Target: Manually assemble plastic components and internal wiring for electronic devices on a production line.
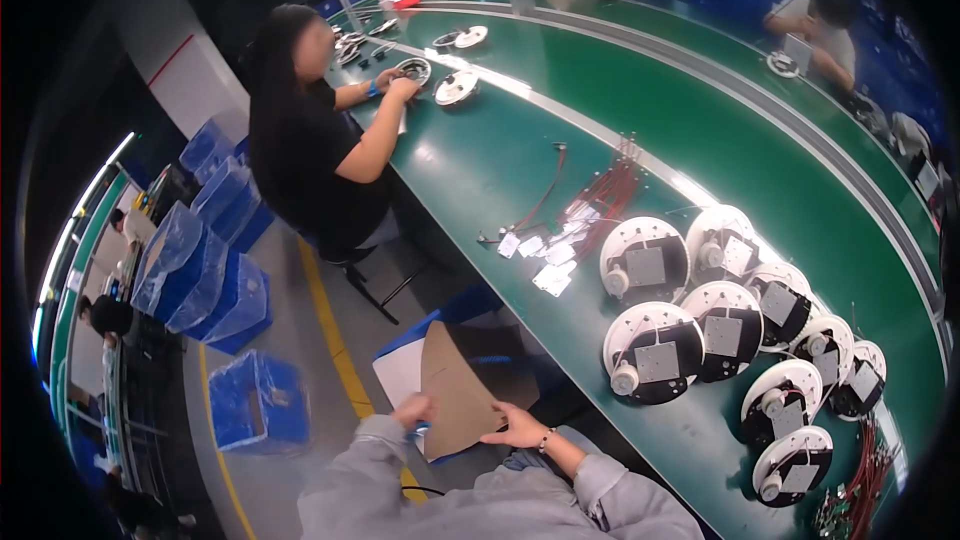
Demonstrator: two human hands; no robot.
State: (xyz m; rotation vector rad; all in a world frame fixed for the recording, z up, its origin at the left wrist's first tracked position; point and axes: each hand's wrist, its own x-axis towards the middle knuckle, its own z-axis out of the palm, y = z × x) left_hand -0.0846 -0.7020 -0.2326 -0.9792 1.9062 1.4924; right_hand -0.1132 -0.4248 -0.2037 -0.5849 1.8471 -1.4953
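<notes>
A brown cardboard sheet [455, 380] is tilted in front of my lap, beside the green bench. My left hand [415, 410] is closed at its left edge, next to a white sheet [398, 372]. At the right edge of the cardboard, my right hand [518, 428] grips with thumb and fingers; a dark bead bracelet circles that wrist. Behind and under the sheets shows a blue bin [480, 303], mostly covered. Whether my left fingers also hold the white sheet is hard to see.
Several round white-and-black assemblies [655, 360] crowd the right of the green bench [560, 325], near red wires with white tags [565, 240]. A seated person [315, 140] in black handles a round part. Blue bins [258, 405] stand on the floor at left.
</notes>
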